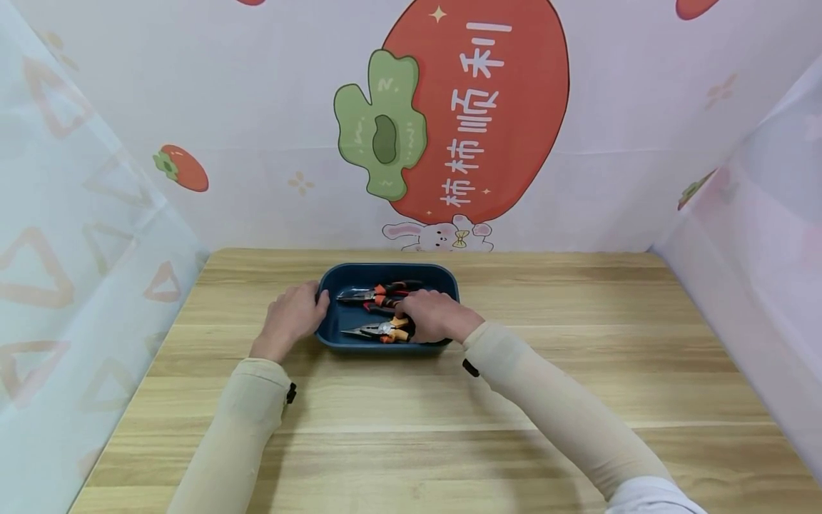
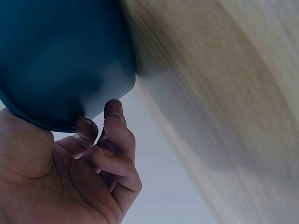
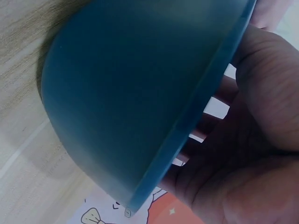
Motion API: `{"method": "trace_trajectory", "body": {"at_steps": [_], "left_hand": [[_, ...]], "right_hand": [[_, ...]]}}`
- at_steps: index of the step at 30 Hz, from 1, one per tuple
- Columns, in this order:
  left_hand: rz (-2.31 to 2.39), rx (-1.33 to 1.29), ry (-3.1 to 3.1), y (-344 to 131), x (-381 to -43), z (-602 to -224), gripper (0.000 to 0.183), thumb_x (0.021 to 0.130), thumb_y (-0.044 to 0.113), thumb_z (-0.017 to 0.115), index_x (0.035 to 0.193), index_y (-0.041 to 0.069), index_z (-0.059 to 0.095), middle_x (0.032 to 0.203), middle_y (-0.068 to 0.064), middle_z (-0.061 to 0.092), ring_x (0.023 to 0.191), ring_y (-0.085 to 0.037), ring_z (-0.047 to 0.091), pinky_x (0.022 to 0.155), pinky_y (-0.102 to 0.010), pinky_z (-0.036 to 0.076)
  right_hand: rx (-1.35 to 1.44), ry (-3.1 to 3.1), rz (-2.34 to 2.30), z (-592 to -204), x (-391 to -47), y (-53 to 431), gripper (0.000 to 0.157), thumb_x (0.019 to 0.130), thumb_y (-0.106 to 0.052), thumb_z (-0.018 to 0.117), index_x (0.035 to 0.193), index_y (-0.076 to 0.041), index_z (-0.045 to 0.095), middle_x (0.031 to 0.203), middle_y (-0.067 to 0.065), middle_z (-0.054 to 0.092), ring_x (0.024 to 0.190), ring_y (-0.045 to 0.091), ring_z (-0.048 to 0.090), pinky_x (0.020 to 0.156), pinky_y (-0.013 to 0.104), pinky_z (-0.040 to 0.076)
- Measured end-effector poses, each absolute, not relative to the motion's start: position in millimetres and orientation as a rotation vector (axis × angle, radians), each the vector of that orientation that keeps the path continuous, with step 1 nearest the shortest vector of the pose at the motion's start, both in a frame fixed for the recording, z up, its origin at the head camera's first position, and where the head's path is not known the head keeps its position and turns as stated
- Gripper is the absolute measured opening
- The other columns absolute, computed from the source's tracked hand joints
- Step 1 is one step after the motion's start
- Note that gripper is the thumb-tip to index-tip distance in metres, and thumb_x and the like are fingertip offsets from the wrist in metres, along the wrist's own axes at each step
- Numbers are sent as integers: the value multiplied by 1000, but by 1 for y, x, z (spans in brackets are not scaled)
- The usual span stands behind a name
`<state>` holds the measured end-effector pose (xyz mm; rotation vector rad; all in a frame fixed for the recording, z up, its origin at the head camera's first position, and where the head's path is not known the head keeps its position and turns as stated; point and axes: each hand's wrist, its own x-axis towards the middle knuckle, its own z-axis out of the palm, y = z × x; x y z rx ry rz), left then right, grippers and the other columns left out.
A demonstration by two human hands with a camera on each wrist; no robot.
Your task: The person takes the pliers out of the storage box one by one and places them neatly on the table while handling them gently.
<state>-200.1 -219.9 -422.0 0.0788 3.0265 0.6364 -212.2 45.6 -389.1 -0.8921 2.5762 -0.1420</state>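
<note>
A dark blue plastic bin [image 1: 379, 349] stands on the table and holds several pliers. My left hand [image 1: 294, 314] grips its left end, the thumb over the rim and the curled fingers [image 2: 122, 135] outside, below it. My right hand [image 1: 433, 315] reaches over the rim at the right and grips the handles of yellow-and-black pliers [image 1: 388, 329], whose pointed jaws face left. Behind them lie long-nose pliers [image 1: 361, 295] with orange-and-black handles. More red-and-black handles show beside these, partly covered by my hand. In the right wrist view the bin wall [image 3: 126, 93] hides the right fingertips.
The wood-grain table [image 1: 411, 435] extends in front of the bin and to both sides. Close behind the bin hangs a white backdrop [image 1: 270, 178] with persimmon drawings; similar sheets [image 1: 77, 285] close off the left and right sides.
</note>
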Motion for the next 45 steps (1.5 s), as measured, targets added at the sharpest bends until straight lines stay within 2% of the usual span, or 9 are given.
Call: {"method": "trace_trajectory", "body": {"at_steps": [13,23,29,36,45], "left_hand": [[628,74,3023,-219,-199,-424,32,107,29,42,100,3,60,75,-10,55,65,-28,54,54,-38,40],[620,65,3008,-220,-197,-423,38,108,29,42,115,-2,61,84,-13,60,70,-30,57,56,-38,42],[615,72,3008,-219,-196,-422,41,108,28,42,122,-5,59,88,-15,62,72,-31,58,56,-39,43],[622,70,3009,-219,-196,-420,40,108,28,41,121,-4,59,82,-13,59,68,-29,56,55,-38,41],[607,78,3010,-219,-196,-420,40,108,28,41,122,-5,59,84,-14,61,70,-31,57,56,-40,42]], "right_hand": [[-945,2609,-153,-388,-209,51,47,86,-26,84,129,-16,69,126,5,65,106,22,58,95,43,50],[-1008,2680,-126,-384,-208,56,47,87,-30,81,130,-17,69,122,5,66,103,22,60,90,42,51],[-1027,2719,-154,-376,-205,60,48,86,-31,82,129,-16,69,114,5,66,94,21,59,84,41,51],[-1043,2758,-193,-365,-202,67,50,86,-32,81,132,-17,68,111,3,64,95,21,60,81,44,50],[-1038,2803,-236,-352,-199,80,51,86,-33,81,132,-16,68,114,6,65,89,19,60,73,38,49]]}}
